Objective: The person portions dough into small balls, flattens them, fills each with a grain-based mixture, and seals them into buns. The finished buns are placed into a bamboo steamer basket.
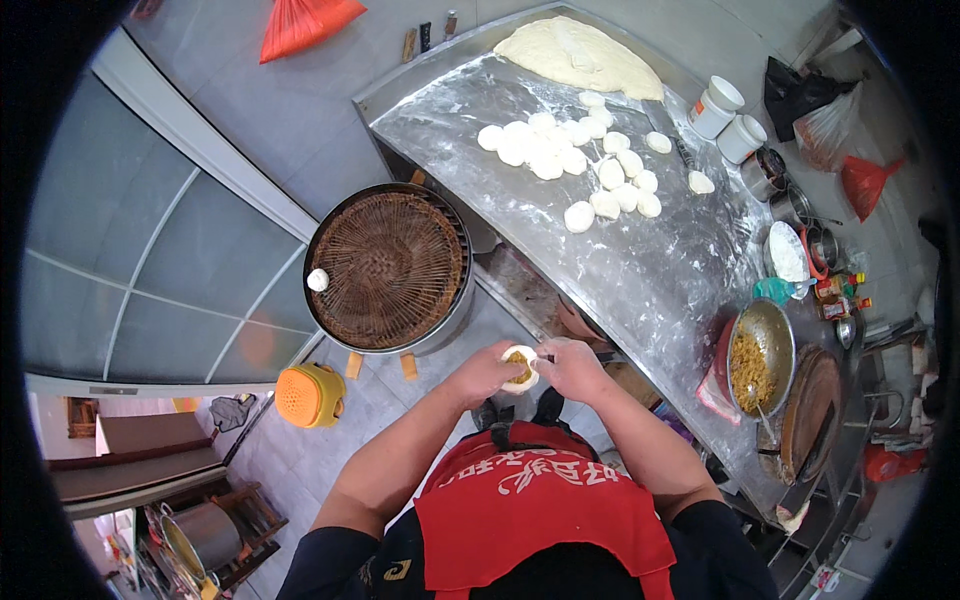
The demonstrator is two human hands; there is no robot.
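Note:
Between my two hands, in front of the red apron, is a round dough wrapper (520, 384) with yellowish filling in its middle. My left hand (484, 373) holds it from the left, the thumb over the filling. At its right rim the fingers of my right hand (570, 366) pinch the dough. Several flattened dough rounds (545, 146) lie on the floured steel table (510, 214), ahead and to the right. A steel bowl of yellowish filling (752, 367) with a spoon in it stands at the right. On the woven steamer rack (386, 270) sits one closed white bun (318, 280).
A large dough slab (581, 56) lies at the table's far end. White tubs (716, 107), a bowl of flour (787, 251) and sauce bottles (838, 296) line its right side. A knife (817, 442) rests on a round chopping block (810, 409). A yellow stool (310, 395) stands on the floor, left.

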